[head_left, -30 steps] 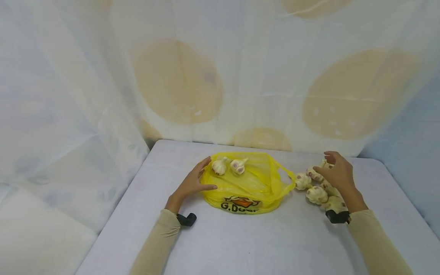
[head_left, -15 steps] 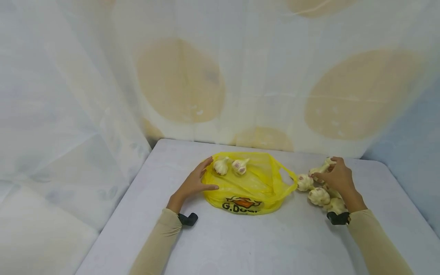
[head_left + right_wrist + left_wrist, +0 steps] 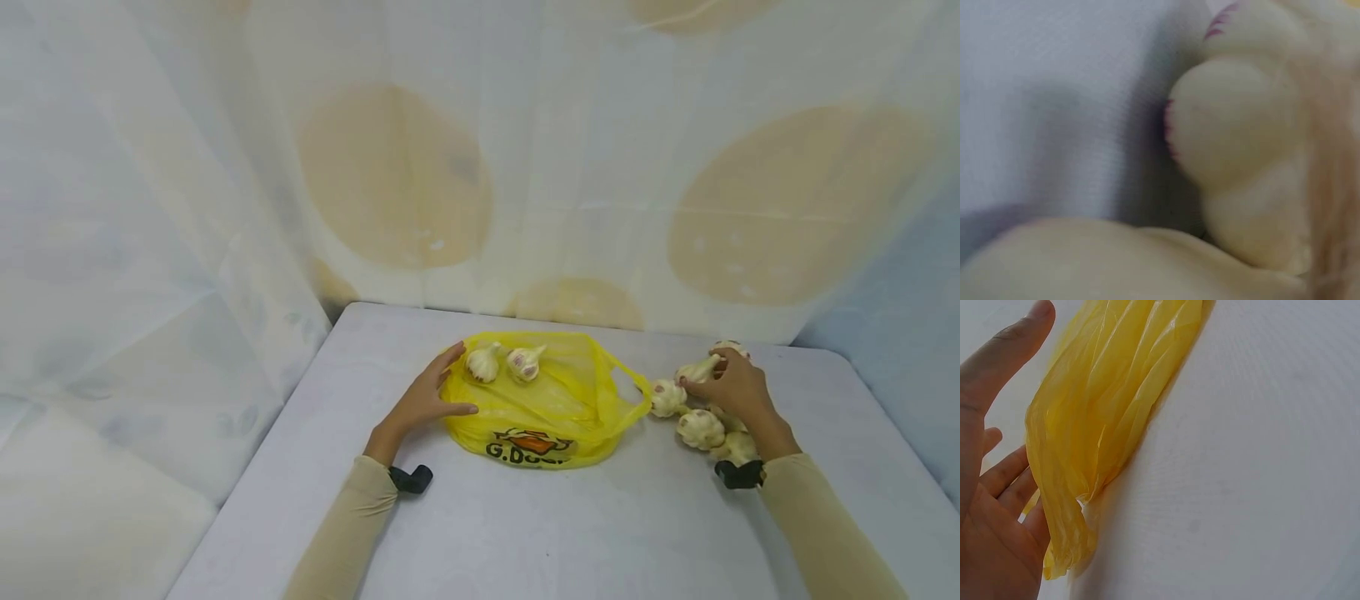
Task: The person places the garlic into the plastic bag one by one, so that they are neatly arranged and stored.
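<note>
Your right grip (image 3: pixel 738 390) is set narrow around a garlic bulb (image 3: pixel 696 370), with thumb and fingers on either side of it; whether you have it pinched I cannot tell, as the right wrist view is badly blurred. That bulb sits among its neighbours, so I would judge the lift not yet made. Left of this grip lies another bulb (image 3: pixel 666 398), and nearer you are a third bulb (image 3: pixel 701 429) and a fourth bulb (image 3: pixel 737 448), the last close by your wrist. One more, the far bulb (image 3: pixel 731 345), shows just beyond your fingers, and your hand may hide others

Your left grip (image 3: pixel 425 398) is spread wide, its fingers touching the edge of the yellow bag (image 3: pixel 558 402), which lies on the table (image 3: pixel 562 533) just to its right. The bag's handle (image 3: pixel 636 412) stretches out towards your right grip. Just right of your left fingers, a pair of bulbs (image 3: pixel 482 363) lies at the bag; whether inside or on top of the film I cannot tell

Judging by this, the bagging looks less than half done: two bulbs placed, at least five left by your right grip, the bag untied
</note>
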A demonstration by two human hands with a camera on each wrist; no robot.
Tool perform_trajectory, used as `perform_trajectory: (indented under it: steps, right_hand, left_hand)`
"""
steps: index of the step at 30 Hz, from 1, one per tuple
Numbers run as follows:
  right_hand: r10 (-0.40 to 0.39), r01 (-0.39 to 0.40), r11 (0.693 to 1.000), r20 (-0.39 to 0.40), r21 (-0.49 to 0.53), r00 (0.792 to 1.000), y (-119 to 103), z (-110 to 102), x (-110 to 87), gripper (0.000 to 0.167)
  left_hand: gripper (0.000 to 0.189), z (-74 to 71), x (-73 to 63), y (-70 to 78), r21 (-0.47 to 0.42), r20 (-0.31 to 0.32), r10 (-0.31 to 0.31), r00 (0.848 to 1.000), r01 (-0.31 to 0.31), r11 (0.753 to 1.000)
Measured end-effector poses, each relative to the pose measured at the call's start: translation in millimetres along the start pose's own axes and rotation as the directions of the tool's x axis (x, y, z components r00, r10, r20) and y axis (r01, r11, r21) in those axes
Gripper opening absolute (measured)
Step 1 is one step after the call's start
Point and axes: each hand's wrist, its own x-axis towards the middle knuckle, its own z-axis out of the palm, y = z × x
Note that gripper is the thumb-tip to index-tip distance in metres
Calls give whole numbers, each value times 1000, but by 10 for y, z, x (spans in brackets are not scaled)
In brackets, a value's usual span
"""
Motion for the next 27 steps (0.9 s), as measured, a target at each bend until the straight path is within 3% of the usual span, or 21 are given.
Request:
perform_trajectory:
  steps: [17, 27]
  right_hand:
    - [16, -16, 1000, 28, 12, 999, 5, -14, -22, 96]
    - [-7, 8, 999, -37, 44, 999, -74, -63, -22, 97]
  left_hand:
    - [108, 1, -35, 6, 12, -1, -20, 1000, 20, 1000]
    - [108, -6, -43, 24, -4, 0, -12, 1000, 12, 1000]
